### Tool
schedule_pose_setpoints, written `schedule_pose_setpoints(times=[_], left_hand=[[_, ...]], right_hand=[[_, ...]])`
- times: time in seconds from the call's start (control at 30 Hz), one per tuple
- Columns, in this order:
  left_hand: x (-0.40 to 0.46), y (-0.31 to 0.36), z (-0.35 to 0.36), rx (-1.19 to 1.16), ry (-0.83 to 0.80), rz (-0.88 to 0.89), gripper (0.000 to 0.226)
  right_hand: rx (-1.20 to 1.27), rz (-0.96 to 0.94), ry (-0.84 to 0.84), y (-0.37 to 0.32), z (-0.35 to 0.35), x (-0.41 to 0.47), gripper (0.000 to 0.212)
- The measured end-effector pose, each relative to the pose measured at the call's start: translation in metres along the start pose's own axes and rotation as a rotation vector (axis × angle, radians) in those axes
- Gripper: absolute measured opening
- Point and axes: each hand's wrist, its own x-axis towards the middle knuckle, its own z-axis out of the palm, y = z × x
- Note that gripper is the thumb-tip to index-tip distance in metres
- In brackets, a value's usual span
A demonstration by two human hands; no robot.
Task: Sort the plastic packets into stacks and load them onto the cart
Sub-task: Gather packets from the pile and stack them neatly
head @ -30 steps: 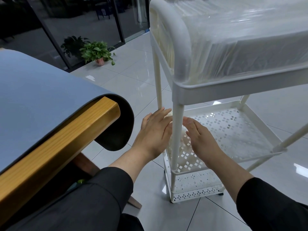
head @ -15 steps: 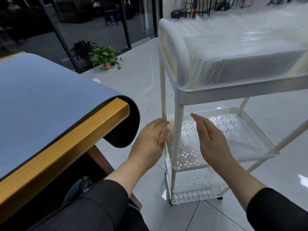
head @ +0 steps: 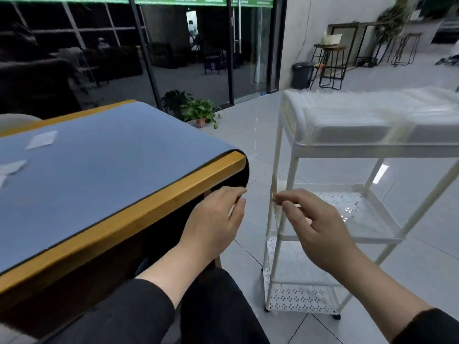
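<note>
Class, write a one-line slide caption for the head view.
Both hands, left and right, hover empty beside the white cart, its top shelf stacked with plastic packets.

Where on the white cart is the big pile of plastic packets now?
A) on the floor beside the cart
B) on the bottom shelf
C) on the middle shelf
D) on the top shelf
D: the pile of plastic packets fills the top shelf of the cart.
</note>
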Motion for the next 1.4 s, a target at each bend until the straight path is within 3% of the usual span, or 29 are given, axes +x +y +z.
schedule_pose_setpoints(times=[0.1, 0.27, 0.5, 0.6, 0.73, 0.83, 1.03, 1.13, 1.3, 1.4], left_hand=[[-0.019, -0.007, -0.063, 0.095, 0.117, 0.039, 0.036], [-0.06, -0.066, -0.187, 0.284, 0.35, -0.129, 0.036], [-0.149, -0.17, -0.337, 0.48, 0.349, -0.568, 0.037], [-0.161, -0.207, -0.37, 0.496, 0.347, -0.718, 0.032], [-0.131, -0.245, -0.389, 0.42, 0.364, -0.862, 0.033], [-0.105, -0.272, -0.38, 0.357, 0.353, -0.895, 0.036], [-0.105, -0.303, -0.369, 0.313, 0.327, -0.943, 0.04], [-0.105, -0.303, -0.366, 0.306, 0.31, -0.938, 0.04], [-0.105, -0.31, -0.362, 0.474, 0.129, -0.998, 0.041], [-0.109, -0.315, -0.359, 0.522, 0.013, -1.023, 0.043]], right_hand=[[0.036, -0.127, -0.095, -0.058, 0.026, 0.014, 0.027], [0.092, -0.3, -0.269, -0.158, 0.107, 0.059, 0.036], [-0.077, -0.56, -0.611, -0.271, 0.282, 0.117, 0.038], [-0.206, -0.558, -0.697, -0.287, 0.347, 0.147, 0.053], [-0.379, -0.449, -0.853, -0.291, 0.407, 0.179, 0.09], [-0.425, -0.368, -0.951, -0.289, 0.435, 0.196, 0.105], [-0.473, -0.371, -0.882, -0.284, 0.465, 0.217, 0.091], [-0.487, -0.34, -0.894, -0.28, 0.473, 0.225, 0.097], [-0.495, -0.24, -0.837, -0.273, 0.488, 0.247, 0.074], [-0.514, -0.26, -0.854, -0.273, 0.496, 0.256, 0.076]])
